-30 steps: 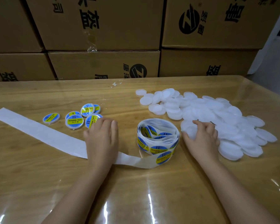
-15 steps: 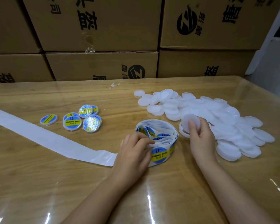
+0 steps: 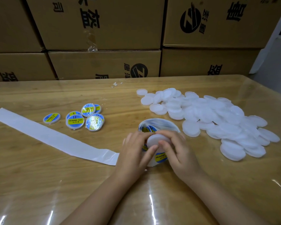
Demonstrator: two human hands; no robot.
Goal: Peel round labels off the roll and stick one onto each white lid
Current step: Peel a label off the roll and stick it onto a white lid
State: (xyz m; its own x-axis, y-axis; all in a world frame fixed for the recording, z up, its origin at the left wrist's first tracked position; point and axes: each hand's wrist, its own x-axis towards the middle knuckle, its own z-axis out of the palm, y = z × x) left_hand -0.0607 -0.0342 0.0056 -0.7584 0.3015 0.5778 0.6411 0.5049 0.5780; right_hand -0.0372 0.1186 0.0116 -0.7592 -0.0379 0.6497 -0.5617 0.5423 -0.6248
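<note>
The right hand (image 3: 180, 151), its fingers and thumb curled round a plain round white plastic lid (image 3: 153, 141), has been brought across from the heap of unlabelled white lids (image 3: 225, 120) to just over the roll of blue-and-yellow round labels (image 3: 161, 125). The left hand (image 3: 133, 153), earlier picking at the roll, is now pinched on the same lid. Whether a peeled label is carried cannot be told; sticking is judged to be the step in hand

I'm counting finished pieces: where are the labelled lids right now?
Head view: the labelled lids sit clustered left of centre on the table, just beyond the white backing strip and left of the label roll.
</note>
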